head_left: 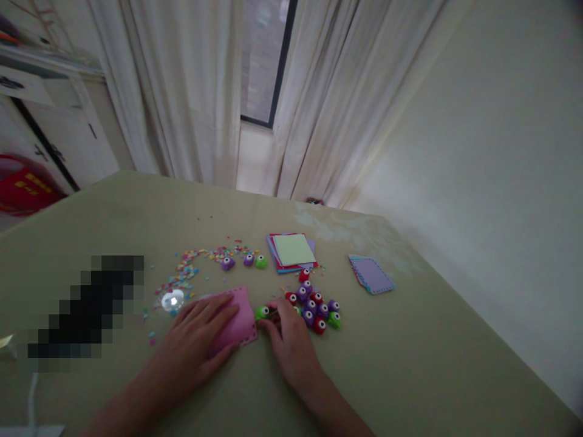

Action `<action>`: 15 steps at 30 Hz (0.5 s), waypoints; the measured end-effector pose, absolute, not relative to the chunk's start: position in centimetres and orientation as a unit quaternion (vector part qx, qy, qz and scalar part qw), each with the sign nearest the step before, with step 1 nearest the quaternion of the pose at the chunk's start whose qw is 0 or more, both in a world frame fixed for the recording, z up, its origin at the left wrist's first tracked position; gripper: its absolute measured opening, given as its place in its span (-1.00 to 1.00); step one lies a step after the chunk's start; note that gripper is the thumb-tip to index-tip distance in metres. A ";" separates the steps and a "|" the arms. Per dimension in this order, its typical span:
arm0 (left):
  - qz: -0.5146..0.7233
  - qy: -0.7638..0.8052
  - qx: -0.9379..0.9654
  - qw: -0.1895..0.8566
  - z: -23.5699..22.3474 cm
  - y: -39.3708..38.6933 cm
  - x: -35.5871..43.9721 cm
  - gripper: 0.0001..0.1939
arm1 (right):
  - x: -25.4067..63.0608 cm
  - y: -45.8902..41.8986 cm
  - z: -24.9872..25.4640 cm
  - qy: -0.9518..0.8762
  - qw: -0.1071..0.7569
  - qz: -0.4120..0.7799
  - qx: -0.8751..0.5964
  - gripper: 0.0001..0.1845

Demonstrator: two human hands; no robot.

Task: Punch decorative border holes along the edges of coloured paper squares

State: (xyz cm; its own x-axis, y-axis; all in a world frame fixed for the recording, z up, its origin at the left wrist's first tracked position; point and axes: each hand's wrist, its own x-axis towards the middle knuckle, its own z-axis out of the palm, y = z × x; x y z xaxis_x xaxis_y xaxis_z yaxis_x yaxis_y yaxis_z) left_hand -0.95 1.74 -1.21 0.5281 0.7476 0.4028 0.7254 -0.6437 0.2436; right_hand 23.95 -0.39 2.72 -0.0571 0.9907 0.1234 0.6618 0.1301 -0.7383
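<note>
My left hand (200, 331) lies flat on a pink sheet (243, 312) with small holes along its edges, fingers stretched over it and pressing it to the table. My right hand (289, 343) is closed in a pinch on a small green one-eyed figure (262, 312) just beside the sheet's right edge. Part of that figure is hidden by the fingertips. Directly right of this hand lies a cluster of similar one-eyed figures (312, 305) in purple, red and green. Farther back, a purple figure (227, 263), another purple one (248, 260) and a green one (260, 261) sit apart.
Colourful confetti-like bits (184, 267) are scattered behind my left hand, near a shiny clear round object (172, 300). A stack of coloured square sheets (294, 250) lies at the back, and hole-edged sheets (371, 275) to the right. A pixelated dark patch (91, 306) covers something at left.
</note>
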 end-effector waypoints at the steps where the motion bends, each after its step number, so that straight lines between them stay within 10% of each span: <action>1: 0.239 0.421 0.875 0.023 -1.3 1.8 -1.0 -0.43 | 23.9 -0.4 2.8 -0.680 0.322 0.259 -0.605 -0.74; 15: 0.224 0.424 0.877 0.020 -1.0 2.0 -1.1 -0.42 | 23.7 -0.3 2.5 -0.673 0.333 0.248 -0.612 -0.75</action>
State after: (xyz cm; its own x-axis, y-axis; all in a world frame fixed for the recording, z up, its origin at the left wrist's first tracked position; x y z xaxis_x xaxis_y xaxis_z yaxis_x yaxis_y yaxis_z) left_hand -1.07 2.00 -1.01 0.5395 0.7531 0.3765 0.7355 -0.6392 0.2247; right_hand 23.75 -0.27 2.50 -0.0297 0.9890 0.1449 0.6596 0.1283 -0.7406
